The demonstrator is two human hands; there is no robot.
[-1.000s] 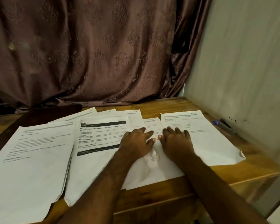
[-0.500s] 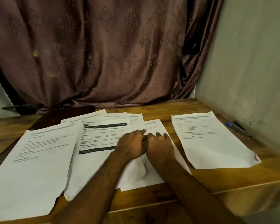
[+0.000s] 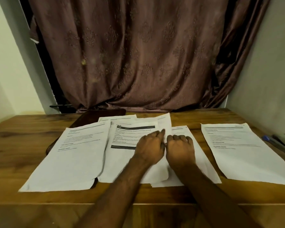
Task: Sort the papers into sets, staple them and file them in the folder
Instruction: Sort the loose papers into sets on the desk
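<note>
Several printed white sheets lie spread on the wooden table (image 3: 23, 145). A page with a black header bar (image 3: 130, 137) is in the middle, and my left hand (image 3: 150, 149) rests on its right part with fingers fairly straight. My right hand (image 3: 179, 148) lies beside it on the neighbouring sheet (image 3: 202, 163), fingers bent down onto the paper. A separate sheet (image 3: 242, 153) lies apart at the right, and another large sheet (image 3: 72, 155) at the left. A dark folder (image 3: 95, 116) sits under the far papers. No stapler can be made out.
A blue pen (image 3: 276, 143) lies by the right wall. A brown curtain (image 3: 138, 55) hangs behind the table. The table's front edge runs just below the papers.
The view swung left. My hands slid left with the middle sheet, which now lies apart from the right sheet it overlapped before.
</note>
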